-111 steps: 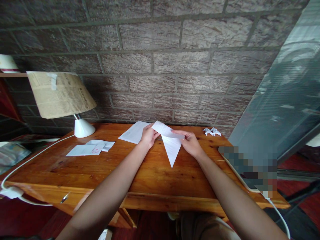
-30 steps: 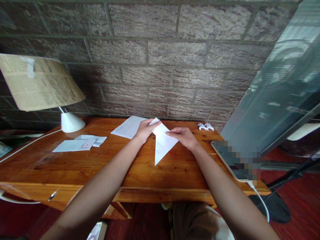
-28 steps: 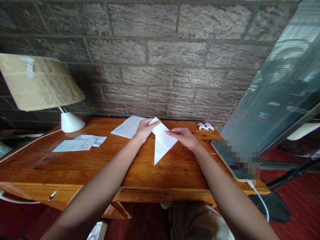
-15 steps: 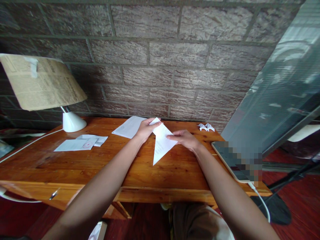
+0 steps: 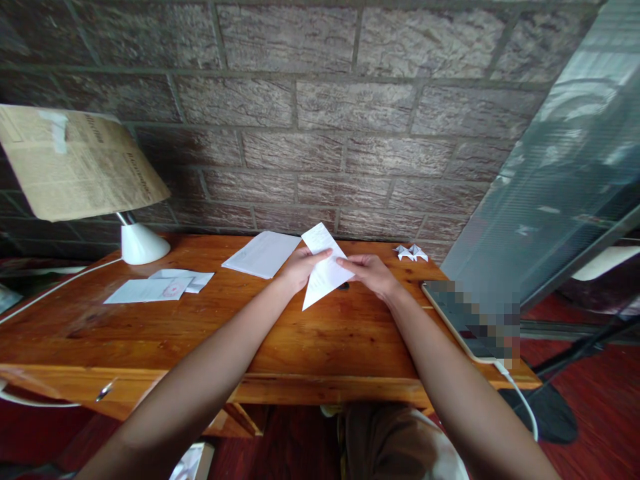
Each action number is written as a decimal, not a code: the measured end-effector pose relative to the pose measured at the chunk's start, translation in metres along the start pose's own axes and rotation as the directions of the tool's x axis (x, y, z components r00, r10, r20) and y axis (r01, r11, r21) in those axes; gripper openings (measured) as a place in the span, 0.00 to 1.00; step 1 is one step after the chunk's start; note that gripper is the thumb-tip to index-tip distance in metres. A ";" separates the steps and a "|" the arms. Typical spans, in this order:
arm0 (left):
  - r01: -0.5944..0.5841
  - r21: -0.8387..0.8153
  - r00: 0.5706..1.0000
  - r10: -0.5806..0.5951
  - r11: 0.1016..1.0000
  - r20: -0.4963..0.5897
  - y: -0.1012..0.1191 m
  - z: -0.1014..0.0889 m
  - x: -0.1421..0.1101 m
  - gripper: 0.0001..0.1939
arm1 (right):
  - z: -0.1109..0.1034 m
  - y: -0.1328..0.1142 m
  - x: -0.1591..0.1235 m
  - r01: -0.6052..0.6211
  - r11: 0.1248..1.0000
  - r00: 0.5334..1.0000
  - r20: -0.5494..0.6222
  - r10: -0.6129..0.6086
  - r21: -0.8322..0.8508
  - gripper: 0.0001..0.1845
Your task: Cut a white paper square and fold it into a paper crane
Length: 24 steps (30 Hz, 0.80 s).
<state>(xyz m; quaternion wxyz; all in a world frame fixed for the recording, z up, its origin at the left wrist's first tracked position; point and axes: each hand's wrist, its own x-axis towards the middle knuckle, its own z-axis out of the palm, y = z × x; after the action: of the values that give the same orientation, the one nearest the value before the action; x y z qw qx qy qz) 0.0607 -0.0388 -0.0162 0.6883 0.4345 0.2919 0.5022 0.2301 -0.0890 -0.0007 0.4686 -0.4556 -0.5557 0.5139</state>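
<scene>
Folded paper [image 5: 324,275] sat between the left hand [image 5: 301,268] and right hand [image 5: 371,272].
From my end, I saw both hands gripping it over the tabletop [image 5: 330,347]. A stack of sheets [image 5: 261,255] lay just left of the left hand; small paper shapes [image 5: 412,253] stood beyond the right hand, a tablet [image 5: 447,308] to its right.

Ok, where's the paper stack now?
In the head view, the paper stack lies at the back of the desk near the wall, between the lamp on the left and the person's left hand.
</scene>
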 end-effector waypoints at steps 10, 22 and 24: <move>-0.033 0.052 0.998 0.036 0.998 -0.061 0.008 -0.007 0.000 0.24 | -0.005 -0.001 -0.001 -0.078 0.997 0.991 0.108 0.076 0.017 0.25; -0.048 0.042 0.995 0.052 0.998 -0.091 0.011 -0.008 0.003 0.24 | -0.001 -0.001 0.000 -0.023 1.000 0.996 0.082 0.025 -0.020 0.22; -0.067 0.053 0.992 0.072 0.996 -0.101 0.012 -0.008 0.003 0.24 | -0.002 0.000 0.001 -0.024 0.999 0.997 0.073 0.026 -0.025 0.22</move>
<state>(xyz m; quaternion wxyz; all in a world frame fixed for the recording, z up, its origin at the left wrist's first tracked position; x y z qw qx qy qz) 0.0499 -0.0326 -0.0093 0.6437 0.4348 0.3239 0.5401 0.2320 -0.0882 -0.0003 0.4357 -0.4489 -0.5729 0.5295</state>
